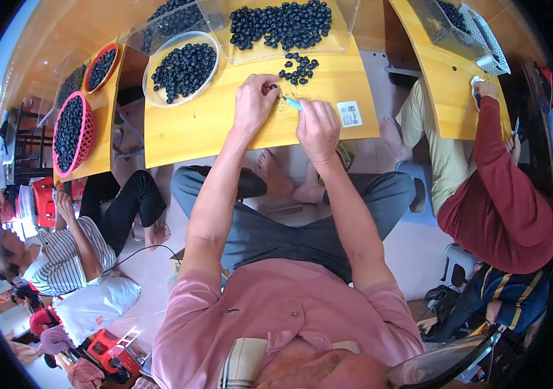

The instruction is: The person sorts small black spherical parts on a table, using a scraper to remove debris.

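My left hand (255,102) pinches a small dark round bead (273,87) between thumb and fingers above the yellow table (211,126). My right hand (318,128) grips a slim tool with a light-blue handle (294,104), its tip pointing toward the bead. Whether the tip touches the bead is too small to tell. Tiny brown crumbs lie on the tabletop under both hands. Just beyond them sits a loose cluster of dark beads (299,69). A transparent round bowl (147,83) of the same beads stands to the left of my left hand.
A transparent tray (245,59) with many beads stands at the table's far side. A white printed sticker (349,113) lies right of my right hand. Co-workers sit at tables on both sides. The left table holds a pink basket (87,133); the right one, a white basket (494,65).
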`<state>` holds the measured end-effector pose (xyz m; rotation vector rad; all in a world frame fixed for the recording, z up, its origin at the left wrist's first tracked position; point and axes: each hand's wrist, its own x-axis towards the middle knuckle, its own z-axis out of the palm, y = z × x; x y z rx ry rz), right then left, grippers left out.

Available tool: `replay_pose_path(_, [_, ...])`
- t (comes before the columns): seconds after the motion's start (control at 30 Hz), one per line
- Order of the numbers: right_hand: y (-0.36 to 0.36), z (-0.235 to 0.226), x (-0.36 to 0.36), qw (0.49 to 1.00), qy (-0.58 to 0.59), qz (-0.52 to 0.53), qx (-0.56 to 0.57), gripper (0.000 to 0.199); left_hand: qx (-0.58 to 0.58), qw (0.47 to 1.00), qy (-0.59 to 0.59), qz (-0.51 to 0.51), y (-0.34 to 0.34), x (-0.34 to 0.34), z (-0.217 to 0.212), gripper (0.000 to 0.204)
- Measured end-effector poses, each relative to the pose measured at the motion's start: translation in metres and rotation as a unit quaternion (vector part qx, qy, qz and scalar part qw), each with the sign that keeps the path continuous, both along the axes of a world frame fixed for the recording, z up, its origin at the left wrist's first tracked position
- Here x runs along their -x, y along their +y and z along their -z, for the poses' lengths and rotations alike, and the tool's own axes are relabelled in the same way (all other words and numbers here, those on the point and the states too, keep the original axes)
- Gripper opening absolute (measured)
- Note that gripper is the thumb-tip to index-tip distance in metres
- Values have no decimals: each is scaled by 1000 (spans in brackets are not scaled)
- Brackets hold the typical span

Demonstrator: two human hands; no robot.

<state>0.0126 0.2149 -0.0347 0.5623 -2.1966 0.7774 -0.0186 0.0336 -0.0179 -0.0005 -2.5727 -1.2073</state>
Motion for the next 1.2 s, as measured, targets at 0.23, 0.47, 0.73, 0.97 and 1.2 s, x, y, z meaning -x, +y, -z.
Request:
replay_pose_path(0.23, [-1,-3,0,1000,-7,-5,-11,19,-223,974,5,-40,0,-43,7,19])
replay_pose_path(0.47, [-2,-3,1,999,-14,-33,-39,18,-248,968,20,-39,4,-48,17,27])
replay_pose_path(0.73, [-2,-2,0,997,-14,-48,-64,18,-197,980,26,-25,9,-49,11,30])
replay_pose_path(0.97, [-3,-3,-1,996,-22,-38,-84,18,-192,981,3,-35,10,-51,3,32])
replay_pose_path(1.2, [-3,0,1,995,-37,-41,-87,21,-230,973,6,-18,8,-50,10,35])
